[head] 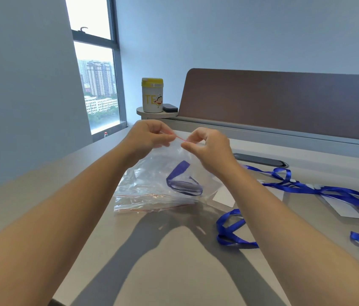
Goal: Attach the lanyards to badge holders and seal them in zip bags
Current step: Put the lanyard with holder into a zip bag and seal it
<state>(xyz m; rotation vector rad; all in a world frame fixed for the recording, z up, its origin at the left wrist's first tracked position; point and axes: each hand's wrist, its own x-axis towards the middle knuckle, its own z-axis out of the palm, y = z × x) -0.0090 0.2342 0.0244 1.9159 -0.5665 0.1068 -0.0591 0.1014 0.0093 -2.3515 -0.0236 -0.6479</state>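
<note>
A clear zip bag (152,171) with a red seal line hangs upright above the table, held at its top edge. My left hand (149,134) pinches the left part of the red strip and my right hand (207,143) pinches the right part. Inside the bag a coiled blue lanyard (184,183) lies near the bottom; a badge holder in it cannot be made out clearly. A stack of empty zip bags (152,203) lies flat beneath it.
Loose blue lanyards (328,192) and white badge holders (345,208) sprawl over the table's right side. A cable slot (260,161) sits behind my right hand. A yellow-lidded canister (152,94) and a dark case (170,107) stand on a far shelf beside a brown partition (284,100).
</note>
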